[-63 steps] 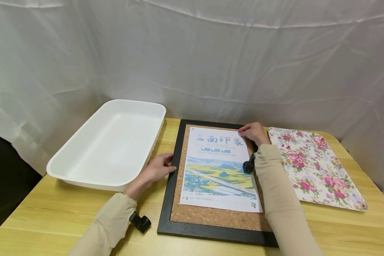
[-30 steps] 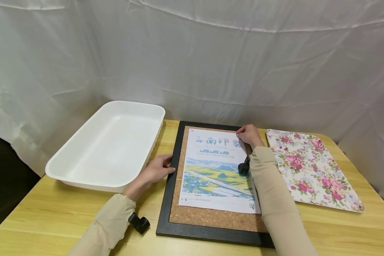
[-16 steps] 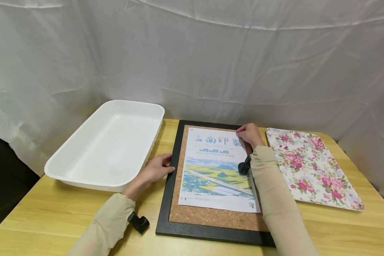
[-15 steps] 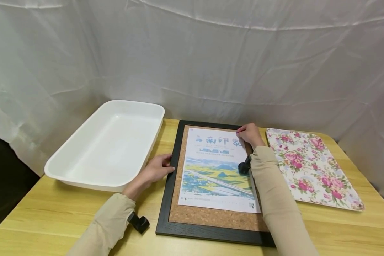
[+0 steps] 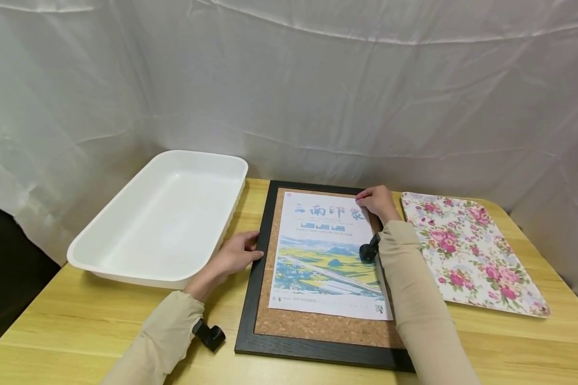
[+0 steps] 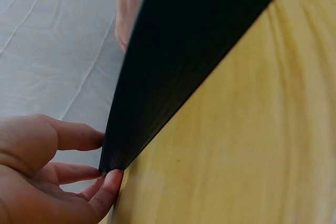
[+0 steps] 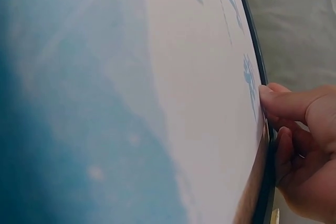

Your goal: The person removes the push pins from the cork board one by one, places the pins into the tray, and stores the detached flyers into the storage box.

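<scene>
A printed landscape poster (image 5: 327,256) lies on a black-framed cork board (image 5: 313,326) on the table. At the poster's upper right corner my right hand (image 5: 380,202) pinches a small purple thing, like a pushpin (image 5: 358,200), mostly hidden by the fingertips. The right wrist view has the thumb (image 7: 283,103) at the poster's edge and the other fingers by the frame's outer side. A tiny pinkish dot (image 5: 289,194) marks the poster's upper left corner. My left hand (image 5: 236,254) holds the frame's left edge, thumb and fingertips (image 6: 113,182) against it in the left wrist view.
A deep white plastic tray (image 5: 159,272) stands to the left of the board, close to my left forearm. On the right lies a flat floral-patterned tray (image 5: 472,251). A grey-white curtain (image 5: 289,96) hangs behind the table (image 5: 77,321).
Compared with two seconds ago, the head view has shifted slightly. Both hands keep their places at the frame's left edge and the poster's upper right corner.
</scene>
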`<state>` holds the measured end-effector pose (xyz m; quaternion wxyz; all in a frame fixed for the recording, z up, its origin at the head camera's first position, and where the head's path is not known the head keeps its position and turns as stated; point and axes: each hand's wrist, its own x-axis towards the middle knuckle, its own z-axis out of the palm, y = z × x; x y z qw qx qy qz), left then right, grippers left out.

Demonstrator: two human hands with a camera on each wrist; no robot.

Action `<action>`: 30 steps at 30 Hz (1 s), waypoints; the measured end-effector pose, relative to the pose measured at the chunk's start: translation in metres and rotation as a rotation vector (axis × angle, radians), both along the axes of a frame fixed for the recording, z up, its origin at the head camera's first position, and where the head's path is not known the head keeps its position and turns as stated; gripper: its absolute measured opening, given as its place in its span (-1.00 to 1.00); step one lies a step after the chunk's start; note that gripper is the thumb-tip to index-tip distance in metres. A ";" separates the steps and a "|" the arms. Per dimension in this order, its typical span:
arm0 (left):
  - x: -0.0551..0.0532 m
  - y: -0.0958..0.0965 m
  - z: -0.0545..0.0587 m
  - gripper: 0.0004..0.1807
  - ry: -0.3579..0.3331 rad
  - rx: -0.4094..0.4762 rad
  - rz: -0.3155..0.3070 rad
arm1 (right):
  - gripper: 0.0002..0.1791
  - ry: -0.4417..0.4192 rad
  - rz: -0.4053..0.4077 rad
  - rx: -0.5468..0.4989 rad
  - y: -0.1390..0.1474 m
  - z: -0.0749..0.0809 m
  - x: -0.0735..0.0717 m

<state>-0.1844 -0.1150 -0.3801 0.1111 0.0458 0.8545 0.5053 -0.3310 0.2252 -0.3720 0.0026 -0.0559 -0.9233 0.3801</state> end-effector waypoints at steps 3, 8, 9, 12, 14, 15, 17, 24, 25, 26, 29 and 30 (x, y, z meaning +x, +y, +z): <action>0.000 0.000 0.001 -0.38 -0.006 0.003 0.003 | -0.83 -0.002 -0.004 -0.018 0.001 -0.001 0.000; 0.000 0.000 0.002 -0.37 -0.009 -0.003 0.004 | -0.80 -0.023 -0.002 -0.031 0.003 -0.001 -0.001; 0.000 0.000 0.003 -0.37 -0.010 -0.005 0.004 | -0.79 -0.025 0.000 -0.029 0.004 -0.001 -0.001; 0.000 0.000 0.003 -0.37 -0.016 -0.006 0.006 | -0.77 -0.032 0.014 -0.010 0.004 -0.001 -0.001; 0.000 0.000 0.003 -0.37 -0.016 -0.006 0.005 | -0.77 -0.032 0.033 0.016 0.004 -0.001 -0.001; 0.000 0.000 0.003 -0.37 -0.015 -0.005 0.006 | -0.77 -0.030 0.043 0.030 0.003 -0.001 -0.001; 0.000 0.000 0.003 -0.37 -0.013 -0.006 0.004 | -0.77 -0.023 0.061 0.058 0.003 -0.001 -0.001; 0.000 0.000 0.001 -0.39 0.002 0.004 -0.002 | -0.79 -0.013 0.066 0.093 -0.001 0.000 -0.002; 0.000 0.000 0.000 -0.39 0.002 0.009 -0.004 | -0.79 -0.016 0.069 0.099 -0.001 0.000 -0.002; 0.000 0.000 0.001 -0.40 0.002 0.013 -0.005 | -0.79 -0.018 0.067 0.100 -0.002 0.000 -0.002; 0.000 0.000 0.001 -0.40 -0.002 0.025 -0.005 | -0.79 -0.030 0.067 0.113 -0.003 0.001 -0.002; -0.001 0.000 0.001 -0.40 -0.003 0.027 -0.007 | -0.78 -0.032 0.071 0.121 -0.004 0.001 -0.002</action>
